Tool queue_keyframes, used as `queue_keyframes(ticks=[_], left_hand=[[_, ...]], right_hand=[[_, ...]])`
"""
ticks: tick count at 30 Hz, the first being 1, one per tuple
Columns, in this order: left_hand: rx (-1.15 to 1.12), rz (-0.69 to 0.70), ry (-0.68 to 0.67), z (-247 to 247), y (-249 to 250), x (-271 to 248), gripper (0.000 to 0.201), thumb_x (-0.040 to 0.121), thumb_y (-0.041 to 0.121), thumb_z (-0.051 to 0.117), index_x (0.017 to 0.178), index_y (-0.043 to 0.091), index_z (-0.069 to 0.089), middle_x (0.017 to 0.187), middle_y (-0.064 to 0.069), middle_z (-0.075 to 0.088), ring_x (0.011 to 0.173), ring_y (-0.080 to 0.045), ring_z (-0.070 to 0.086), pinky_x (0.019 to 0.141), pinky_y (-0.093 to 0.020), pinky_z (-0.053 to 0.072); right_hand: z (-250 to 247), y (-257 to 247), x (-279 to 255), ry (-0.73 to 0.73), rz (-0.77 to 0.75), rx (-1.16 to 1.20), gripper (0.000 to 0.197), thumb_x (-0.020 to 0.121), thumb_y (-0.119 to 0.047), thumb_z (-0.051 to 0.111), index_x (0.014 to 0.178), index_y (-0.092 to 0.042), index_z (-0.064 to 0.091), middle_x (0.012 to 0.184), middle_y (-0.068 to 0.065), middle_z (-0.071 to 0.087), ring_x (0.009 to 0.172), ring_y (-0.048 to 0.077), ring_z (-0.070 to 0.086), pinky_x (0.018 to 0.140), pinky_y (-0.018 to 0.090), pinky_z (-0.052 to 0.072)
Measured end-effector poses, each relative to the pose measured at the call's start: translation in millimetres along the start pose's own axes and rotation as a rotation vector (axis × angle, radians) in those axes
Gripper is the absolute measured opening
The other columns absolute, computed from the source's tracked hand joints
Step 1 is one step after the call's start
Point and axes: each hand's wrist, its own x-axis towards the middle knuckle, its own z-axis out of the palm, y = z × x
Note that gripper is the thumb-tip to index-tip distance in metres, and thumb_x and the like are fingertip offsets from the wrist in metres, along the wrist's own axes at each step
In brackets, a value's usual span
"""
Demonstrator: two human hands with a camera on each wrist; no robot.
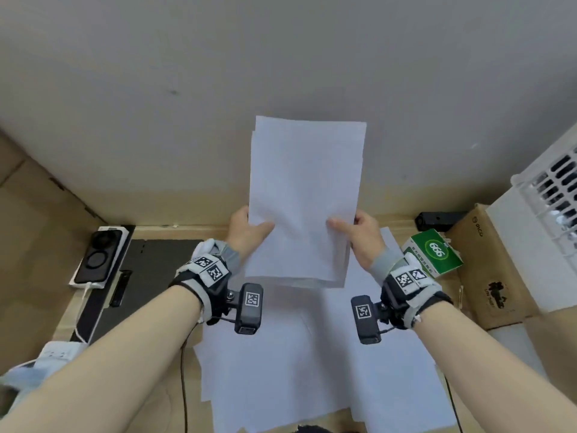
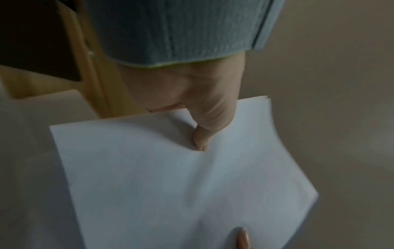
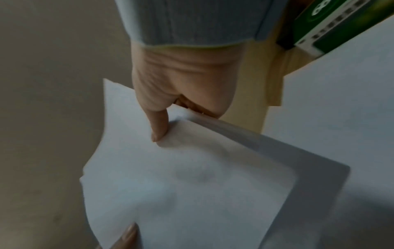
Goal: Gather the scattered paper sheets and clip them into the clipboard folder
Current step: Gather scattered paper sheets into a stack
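A stack of white paper sheets (image 1: pixel 304 195) is held upright above the desk, its edges not quite aligned. My left hand (image 1: pixel 249 234) pinches its left edge, thumb on the front. My right hand (image 1: pixel 359 232) pinches the right edge the same way. In the left wrist view the left thumb (image 2: pixel 210 128) presses into the stack (image 2: pixel 170 185). The right wrist view shows the right thumb (image 3: pixel 158 124) on the stack (image 3: pixel 192 176). Several more sheets (image 1: pixel 312 364) lie spread on the desk below. The black clipboard folder (image 1: pixel 156 267) lies flat at the left.
A phone (image 1: pixel 101 256) on a white pad sits left of the folder. At the right stand a green and white box (image 1: pixel 434 254), a small black device (image 1: pixel 437 220), a cardboard box (image 1: pixel 493 264) and a white appliance (image 1: pixel 549 220). A grey wall rises behind.
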Motion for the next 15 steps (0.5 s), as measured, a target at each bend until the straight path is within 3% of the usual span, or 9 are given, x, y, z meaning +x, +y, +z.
queue_keyframes(ticks=[2, 4, 7, 10, 15], left_hand=[[-0.074, 0.024, 0.035, -9, 15, -2, 0.021, 0.08, -0.002, 0.072, 0.086, 0.016, 0.062, 0.085, 0.001, 0.068, 0.075, -0.016, 0.064, 0.074, -0.032, 0.056], [-0.155, 0.026, 0.007, -19, 18, -5, 0.026, 0.076, -0.004, 0.076, 0.086, 0.018, 0.066, 0.091, -0.003, 0.072, 0.079, -0.019, 0.068, 0.081, -0.035, 0.057], [-0.159, 0.019, -0.072, -26, 0, -20, 0.03, 0.072, 0.002, 0.082, 0.096, 0.016, 0.071, 0.1, -0.005, 0.074, 0.088, -0.013, 0.071, 0.082, -0.028, 0.057], [-0.077, -0.034, -0.095, -25, -25, -34, 0.031, 0.073, 0.0, 0.08, 0.1, 0.013, 0.071, 0.091, 0.005, 0.074, 0.077, 0.001, 0.07, 0.072, -0.016, 0.053], [-0.113, -0.079, -0.104, -17, -39, -44, 0.029, 0.076, -0.007, 0.073, 0.092, 0.018, 0.071, 0.085, 0.007, 0.076, 0.077, -0.003, 0.071, 0.073, -0.021, 0.055]], right_hand=[[3, -17, -3, -0.031, -0.085, 0.071, 0.022, 0.078, 0.0, 0.077, 0.098, -0.007, 0.073, 0.101, 0.01, 0.076, 0.093, 0.025, 0.071, 0.087, 0.036, 0.058], [7, -25, -11, -0.062, -0.127, 0.105, 0.029, 0.073, -0.004, 0.08, 0.101, 0.0, 0.072, 0.107, 0.018, 0.073, 0.096, 0.029, 0.07, 0.091, 0.04, 0.057], [10, -8, -28, -0.096, -0.113, 0.029, 0.03, 0.073, 0.0, 0.079, 0.103, 0.001, 0.073, 0.105, 0.018, 0.073, 0.094, 0.027, 0.069, 0.09, 0.041, 0.056], [16, 19, -43, -0.091, -0.062, -0.045, 0.032, 0.073, 0.005, 0.08, 0.102, -0.004, 0.074, 0.101, 0.011, 0.075, 0.09, 0.02, 0.07, 0.084, 0.035, 0.056], [20, 35, -51, -0.065, 0.004, -0.047, 0.033, 0.073, 0.003, 0.081, 0.104, -0.006, 0.074, 0.105, 0.015, 0.074, 0.091, 0.021, 0.071, 0.085, 0.039, 0.055]])
